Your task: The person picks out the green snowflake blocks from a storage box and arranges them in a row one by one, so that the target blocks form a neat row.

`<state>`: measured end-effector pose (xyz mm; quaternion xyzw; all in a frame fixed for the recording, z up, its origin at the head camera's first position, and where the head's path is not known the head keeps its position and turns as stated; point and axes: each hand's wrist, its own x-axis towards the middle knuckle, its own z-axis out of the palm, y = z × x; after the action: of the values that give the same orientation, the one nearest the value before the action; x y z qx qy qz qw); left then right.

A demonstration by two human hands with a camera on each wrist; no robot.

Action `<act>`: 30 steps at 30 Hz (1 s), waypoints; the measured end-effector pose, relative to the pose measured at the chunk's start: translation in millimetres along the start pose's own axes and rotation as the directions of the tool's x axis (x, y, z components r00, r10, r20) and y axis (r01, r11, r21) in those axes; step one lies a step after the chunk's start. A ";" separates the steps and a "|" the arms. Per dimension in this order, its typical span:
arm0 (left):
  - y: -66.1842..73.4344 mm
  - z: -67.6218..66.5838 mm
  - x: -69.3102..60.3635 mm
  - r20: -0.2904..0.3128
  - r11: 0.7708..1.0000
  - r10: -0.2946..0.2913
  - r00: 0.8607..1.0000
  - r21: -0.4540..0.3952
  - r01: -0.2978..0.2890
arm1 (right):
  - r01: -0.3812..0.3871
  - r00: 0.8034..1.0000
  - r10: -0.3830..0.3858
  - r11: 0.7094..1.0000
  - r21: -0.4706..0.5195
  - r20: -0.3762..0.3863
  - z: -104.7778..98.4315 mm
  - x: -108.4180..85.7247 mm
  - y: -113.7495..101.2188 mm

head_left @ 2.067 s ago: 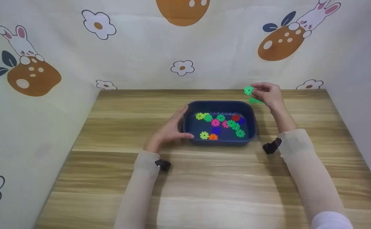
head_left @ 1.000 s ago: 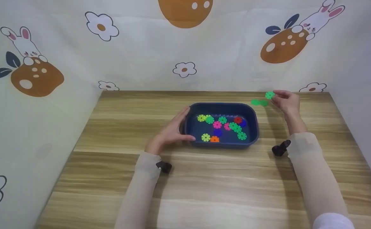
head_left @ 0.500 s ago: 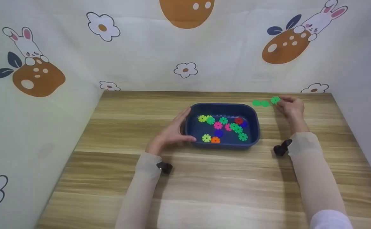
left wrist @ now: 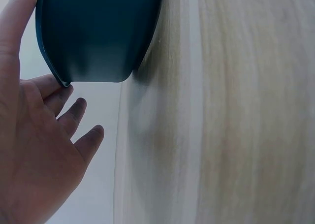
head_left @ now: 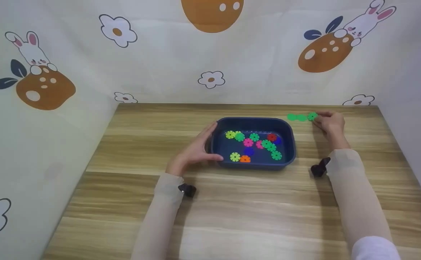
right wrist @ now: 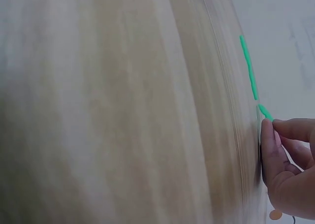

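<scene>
At the far right of the table, my right hand (head_left: 332,122) pinches a green notched plastic disc (head_left: 312,116) between thumb and fingertips. Its left edge is at the end of a row of green discs (head_left: 297,117) lying flat on the wood. In the right wrist view, the pinched disc (right wrist: 265,112) is tilted, its lower edge by the table. My left hand (head_left: 196,148) spans the left end of a dark blue basin (head_left: 253,165), thumb at the front and fingers at the back corner. In the left wrist view, the remaining fingers (left wrist: 74,116) hang off the basin wall.
Inside the basin lie several notched discs, among them yellow (head_left: 235,156), pink (head_left: 248,142), red (head_left: 271,137), orange (head_left: 245,159) and green (head_left: 276,155). A patterned cloth wall (head_left: 167,65) rises right behind the table's back edge.
My right hand has carried the green disc rightward and down from above the table to the right end of the green row. The left hand stays at the basin.
</scene>
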<state>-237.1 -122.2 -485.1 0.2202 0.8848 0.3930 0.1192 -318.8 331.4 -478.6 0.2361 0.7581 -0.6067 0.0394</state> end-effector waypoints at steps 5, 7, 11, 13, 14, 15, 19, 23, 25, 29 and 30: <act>0.7 0.2 -0.3 -0.002 1.000 -0.004 1.000 -0.011 0.004 | 0.020 1.000 -0.021 0.993 -0.118 -0.014 1.3 1.3 0.0; 1.0 0.4 -0.5 -0.004 1.000 -0.003 1.000 -0.014 0.003 | 0.026 0.999 -0.030 0.986 -0.165 -0.019 1.7 0.3 0.1; 1.7 0.4 -1.3 -0.007 1.000 -0.006 1.000 -0.019 0.005 | 0.038 0.999 -0.043 0.968 -0.249 -0.017 1.9 -2.6 -0.5; 2.0 0.4 -1.6 -0.008 1.000 -0.009 1.000 -0.022 0.009 | 0.043 0.999 -0.049 0.961 -0.274 -0.013 1.3 -3.7 -0.7; 2.0 0.4 -1.7 -0.009 1.000 -0.013 1.000 -0.024 0.013 | 0.045 0.999 -0.050 0.959 -0.281 -0.011 0.9 -4.2 -0.9; 2.1 0.4 -1.8 -0.008 1.000 -0.015 1.000 -0.025 0.014 | 0.047 0.999 -0.053 0.956 -0.290 -0.010 0.6 -4.4 -0.8; 2.2 0.4 -1.1 -0.005 0.999 -0.020 1.000 -0.026 0.020 | 0.048 0.999 -0.052 0.960 -0.277 -0.007 -1.5 -5.7 -0.7; 0.2 0.1 -0.2 -0.003 1.000 -0.006 1.000 -0.020 0.005 | 0.043 0.999 -0.046 0.982 -0.182 -0.012 -2.8 -6.1 -0.2; -0.7 0.0 0.2 -0.003 1.000 0.003 1.000 -0.020 -0.003 | 0.046 0.999 -0.048 0.991 -0.126 -0.010 -3.7 -6.4 0.0; -0.6 0.0 0.1 0.003 1.000 0.002 1.000 -0.026 -0.002 | 0.059 0.998 -0.059 0.996 -0.059 0.000 -5.7 -8.7 0.1; -0.5 0.1 0.0 0.003 1.000 0.000 1.000 -0.028 0.000 | 0.066 0.998 -0.066 0.996 -0.051 0.004 -6.1 -9.8 -0.2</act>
<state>-237.3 -122.4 -485.6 0.2190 0.8790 0.4051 0.1239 -308.7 334.1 -473.4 0.2091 0.7808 -0.5882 0.0265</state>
